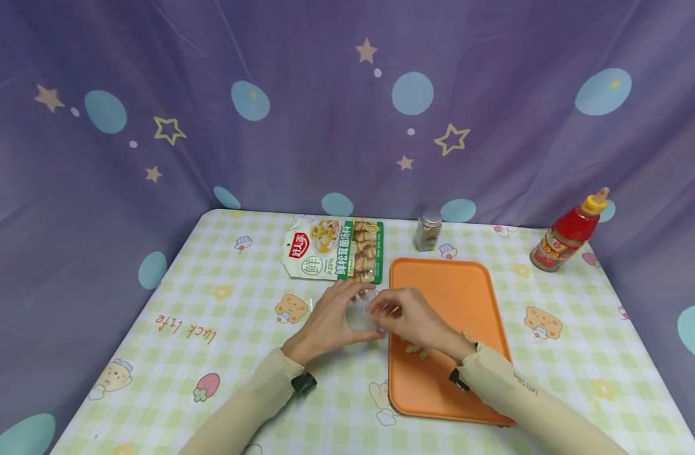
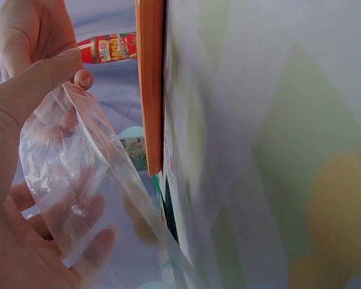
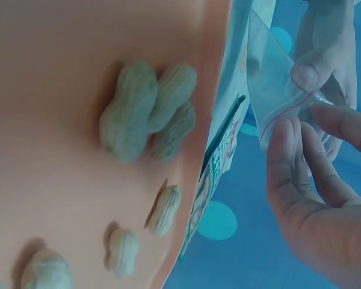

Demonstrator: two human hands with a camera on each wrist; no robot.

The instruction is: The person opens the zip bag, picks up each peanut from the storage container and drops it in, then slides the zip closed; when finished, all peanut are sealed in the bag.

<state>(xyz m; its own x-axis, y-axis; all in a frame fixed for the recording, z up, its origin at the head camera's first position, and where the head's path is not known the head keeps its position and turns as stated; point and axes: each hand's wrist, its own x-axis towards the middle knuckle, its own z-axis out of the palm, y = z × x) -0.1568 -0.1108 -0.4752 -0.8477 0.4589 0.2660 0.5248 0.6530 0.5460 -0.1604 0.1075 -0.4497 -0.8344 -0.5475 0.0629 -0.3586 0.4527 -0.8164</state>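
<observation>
A clear zip bag (image 2: 78, 174) with a red line along its mouth hangs between the hands, just left of the orange tray (image 1: 447, 287). My left hand (image 1: 327, 322) holds the bag, its thumb at the mouth and its fingers spread behind the film. With thumb and fingertips, my right hand (image 3: 325, 168) pinches the edge of the mouth. Several unshelled peanuts (image 3: 129, 114) lie on the tray, beneath the right forearm in the head view. Inside the bag I make out no contents clearly.
Behind the hands lies a green and white food packet (image 1: 330, 249). A small glass spice jar (image 1: 428, 231) stands past the tray's far edge. At the back right is a red sauce bottle (image 1: 566, 234) with a yellow cap. A purple curtain (image 1: 325, 151) borders the table.
</observation>
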